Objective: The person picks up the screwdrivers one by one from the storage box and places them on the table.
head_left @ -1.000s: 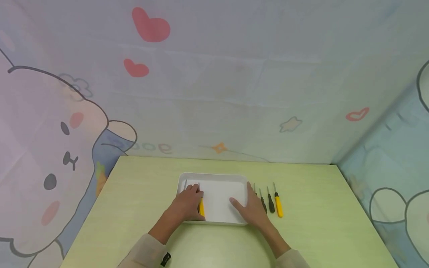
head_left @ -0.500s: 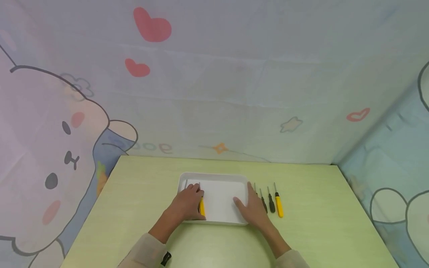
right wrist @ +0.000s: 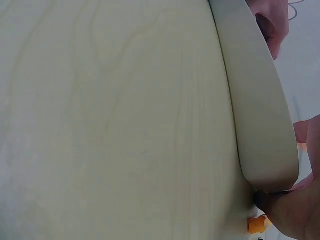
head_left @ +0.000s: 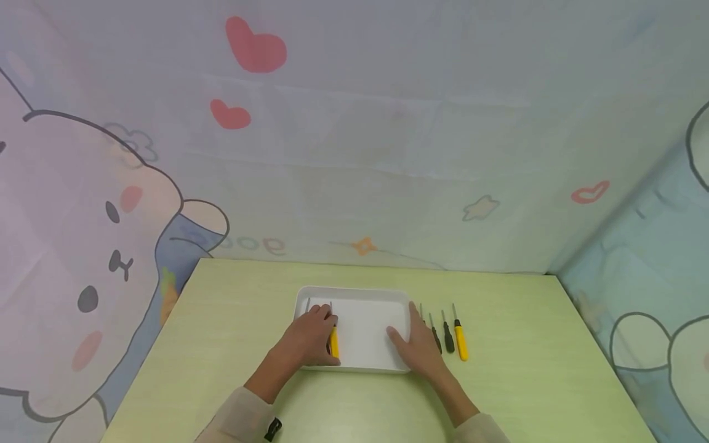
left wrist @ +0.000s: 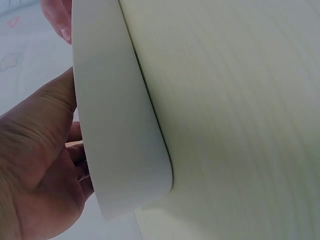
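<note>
In the head view, a shallow white rectangular tray (head_left: pixel 360 335) lies on the table. My left hand (head_left: pixel 310 335) bends over its left end, fingers curled at the neck of a yellow-handled screwdriver (head_left: pixel 335 344) and thumb at the handle's near end. A second thin metal shaft (head_left: pixel 308 304) shows beyond the knuckles; its handle is hidden under the hand. At the opposite end, my right hand (head_left: pixel 421 344) lies along the tray's right wall, fingers extended outside it and thumb spread over the inside. Both wrist views show the tray's near wall, each with its hand behind it.
Several screwdrivers lie side by side just right of the tray, among them a black-handled one (head_left: pixel 448 338) and a yellow-handled one (head_left: pixel 461 341). The pale green table (head_left: pixel 238 289) ends at a printed cloth backdrop (head_left: pixel 360 135).
My right thumb has shifted slightly rightward, closer to the tray's right wall. The left hand, tray and screwdrivers stay in place.
</note>
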Available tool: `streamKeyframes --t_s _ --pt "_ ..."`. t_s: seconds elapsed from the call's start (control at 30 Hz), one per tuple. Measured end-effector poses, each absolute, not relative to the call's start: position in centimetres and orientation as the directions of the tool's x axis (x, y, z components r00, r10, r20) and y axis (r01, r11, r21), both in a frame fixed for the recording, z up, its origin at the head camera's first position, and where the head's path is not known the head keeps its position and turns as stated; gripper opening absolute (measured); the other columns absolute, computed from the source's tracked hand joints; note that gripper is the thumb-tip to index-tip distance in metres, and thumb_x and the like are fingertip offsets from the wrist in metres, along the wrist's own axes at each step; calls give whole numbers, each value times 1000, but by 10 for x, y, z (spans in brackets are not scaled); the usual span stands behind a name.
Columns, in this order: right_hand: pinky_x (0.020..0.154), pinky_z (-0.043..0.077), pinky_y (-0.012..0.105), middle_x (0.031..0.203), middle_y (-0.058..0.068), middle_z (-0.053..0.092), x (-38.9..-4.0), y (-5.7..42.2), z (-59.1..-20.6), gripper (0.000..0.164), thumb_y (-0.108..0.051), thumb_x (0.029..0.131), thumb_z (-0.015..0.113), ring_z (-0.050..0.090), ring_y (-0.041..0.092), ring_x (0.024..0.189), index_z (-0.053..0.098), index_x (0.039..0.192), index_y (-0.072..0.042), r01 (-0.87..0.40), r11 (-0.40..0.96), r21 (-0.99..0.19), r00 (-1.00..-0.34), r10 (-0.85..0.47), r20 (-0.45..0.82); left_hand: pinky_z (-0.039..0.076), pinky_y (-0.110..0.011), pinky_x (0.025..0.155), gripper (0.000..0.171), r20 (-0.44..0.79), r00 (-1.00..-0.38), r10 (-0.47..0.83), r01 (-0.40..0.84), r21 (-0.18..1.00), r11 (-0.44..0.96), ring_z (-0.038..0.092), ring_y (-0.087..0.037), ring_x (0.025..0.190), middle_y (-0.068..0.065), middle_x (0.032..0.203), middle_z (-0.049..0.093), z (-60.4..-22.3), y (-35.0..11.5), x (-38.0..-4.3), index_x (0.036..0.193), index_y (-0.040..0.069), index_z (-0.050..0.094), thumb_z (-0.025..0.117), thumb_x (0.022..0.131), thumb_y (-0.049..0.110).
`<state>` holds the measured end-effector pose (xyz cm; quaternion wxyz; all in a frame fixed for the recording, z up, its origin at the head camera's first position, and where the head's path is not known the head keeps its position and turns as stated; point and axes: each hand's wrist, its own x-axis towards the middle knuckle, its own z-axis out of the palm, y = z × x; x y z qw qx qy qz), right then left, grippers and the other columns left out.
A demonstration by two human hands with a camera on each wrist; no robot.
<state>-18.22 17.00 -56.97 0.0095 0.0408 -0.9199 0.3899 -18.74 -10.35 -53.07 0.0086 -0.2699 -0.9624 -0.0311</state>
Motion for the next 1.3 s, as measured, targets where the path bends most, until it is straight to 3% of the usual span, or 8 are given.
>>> streamKeyframes --t_s 0.37,0.63,1.13,1.3 --pt "115 28 56 159 23 25 -181 172 -576 91 -45 94 62 31 43 142 15 157 2 -73 703 -707 -997 -57 46 50 -33 92 85 35 -842 538 539 96 837 49 -21 107 -6 123 53 -521 -104 -187 131 6 61 78 70 63" --pt "114 28 56 159 24 25 -181 174 -576 94 -48 93 63 32 43 142 15 157 2 -74 706 -704 -997 -57 47 51 -31 86 88 91 -836 541 549 124 827 48 -18 102 -4 120 52 -514 -111 -189 132 6 60 79 68 63" --pt "116 26 55 160 23 24 -181 172 -574 94 -49 93 62 30 43 143 15 157 1 -69 706 -705 -997 -61 36 50 -33 97 91 162 -838 520 542 153 826 47 -22 122 -7 129 52 -506 -130 -189 136 4 57 76 71 65" --pt "117 24 54 161 21 22 -183 172 -573 92 -46 95 61 28 41 144 13 158 0 -74 709 -701 -997 -70 34 51 -33 95 90 176 -843 508 535 183 825 47 -21 120 -6 129 52 -504 -134 -190 137 4 56 75 72 64"
